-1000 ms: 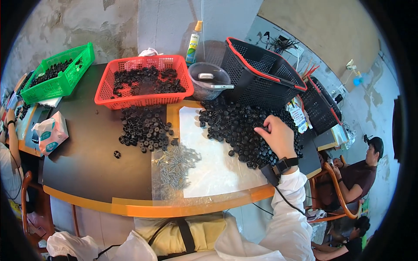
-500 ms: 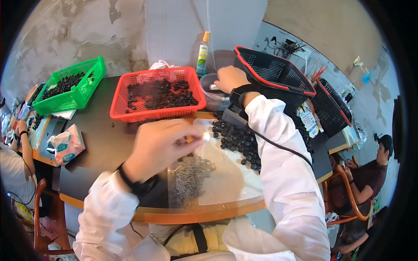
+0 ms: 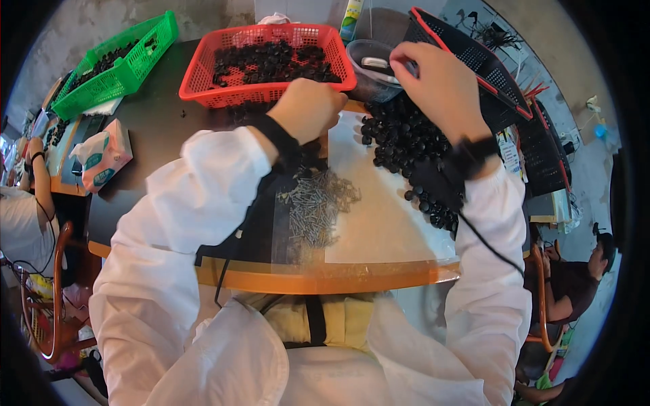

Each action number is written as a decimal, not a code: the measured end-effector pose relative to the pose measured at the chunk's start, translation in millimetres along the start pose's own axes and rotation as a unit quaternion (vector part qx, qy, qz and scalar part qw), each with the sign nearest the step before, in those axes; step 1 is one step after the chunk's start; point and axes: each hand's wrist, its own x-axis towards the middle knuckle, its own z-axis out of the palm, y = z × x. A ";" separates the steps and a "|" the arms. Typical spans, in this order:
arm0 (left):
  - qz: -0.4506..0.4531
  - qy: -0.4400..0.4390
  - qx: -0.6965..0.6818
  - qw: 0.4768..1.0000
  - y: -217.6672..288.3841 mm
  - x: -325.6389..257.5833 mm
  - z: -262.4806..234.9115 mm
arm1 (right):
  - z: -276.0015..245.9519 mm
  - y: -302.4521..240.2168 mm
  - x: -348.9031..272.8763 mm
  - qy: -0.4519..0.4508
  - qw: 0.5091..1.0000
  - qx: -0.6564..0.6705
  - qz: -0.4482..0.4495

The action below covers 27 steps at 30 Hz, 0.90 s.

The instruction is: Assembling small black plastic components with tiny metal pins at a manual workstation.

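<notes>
My left hand is closed, its fingers curled beside the front right corner of the red basket; what it holds is hidden behind the knuckles. At the rim of a clear round tub, my right hand bends thumb and forefinger together in a pinch, and whatever lies between them cannot be made out. A white rounded object shows in the tub, close to those fingertips. Below my hands lies a heap of metal screws, with a pile of black round caps to its right.
Black pieces fill part of the red basket. A green basket and a tissue pack stand left. Black crates with red rims crowd the right back. A clear sheet covers the table front. Other people sit at both sides.
My left hand moved away from me, toward the red basket; the small white thing in its fingers is now out of sight. My right hand drew back rightward from over the tub. The view shifted.
</notes>
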 end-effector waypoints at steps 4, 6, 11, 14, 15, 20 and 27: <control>-0.002 0.055 -0.176 0.983 -20.7 -42.9 -44.1 | -0.2 -29.0 -58.2 -0.101 0.987 0.127 -0.007; -0.065 0.044 -0.286 0.955 -17.6 -69.2 -67.1 | 21.1 -45.5 -84.4 -0.120 0.981 0.140 -0.053; 0.031 0.098 -0.281 0.954 -2.3 -112.3 -70.8 | 64.7 -66.9 -107.7 -0.134 0.970 0.201 -0.019; 0.048 0.044 -0.289 0.955 7.9 -119.8 -61.3 | 69.1 -70.2 -104.2 -0.122 0.967 0.224 -0.006; 0.052 0.025 -0.272 0.960 8.9 -119.9 -55.9 | 70.6 -70.0 -104.8 -0.100 0.974 0.202 -0.023; 0.087 -0.048 -0.266 0.959 1.8 -114.3 -41.8 | 75.3 -69.3 -108.2 -0.135 0.961 0.238 0.032; 0.136 -0.038 -0.295 0.945 -0.6 -109.0 -33.1 | 62.7 -70.2 -110.6 -0.126 0.927 0.335 0.116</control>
